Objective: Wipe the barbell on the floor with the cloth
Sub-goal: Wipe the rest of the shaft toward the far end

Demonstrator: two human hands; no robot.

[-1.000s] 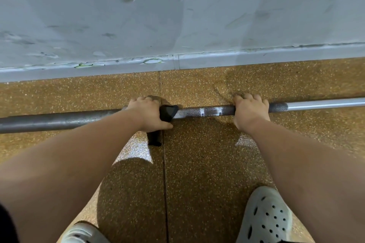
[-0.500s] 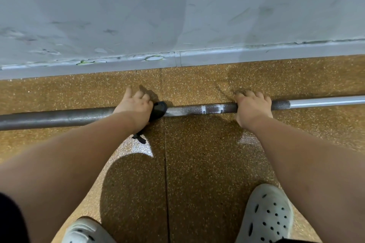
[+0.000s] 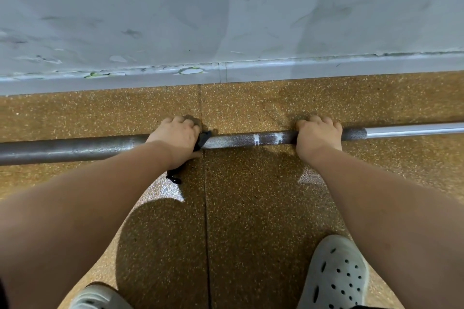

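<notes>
The barbell (image 3: 238,140) lay on the speckled brown floor (image 3: 251,221), running crosswise under both hands, parallel to the scuffed grey wall (image 3: 226,20) and its pale skirting (image 3: 326,65) beyond the fingertips. The left hand (image 3: 175,139) was closed over the bar from above, fingers curled down the far side and thumb along the near side, with the black cloth (image 3: 204,139) clamped between palm and bar. A fold of the cloth bulged out just to the right of that hand, touching the bar, and a thin dark end of it trailed onto the floor below the wrist. The right hand (image 3: 317,137) gripped the bare bar well apart from the left hand, with its fingers wrapped over the top.

Between the two hands the shaft showed its rough grey knurling with two bright rings. To the right of the right hand the knurling ended and the bar turned smooth and shiny. To the left of the left hand it was a dull dark grey.

A floor seam (image 3: 206,208) ran toward the person from just right of the left hand. Near the forearms were a pale perforated right shoe (image 3: 336,276) and the toe of a left shoe (image 3: 98,298).
</notes>
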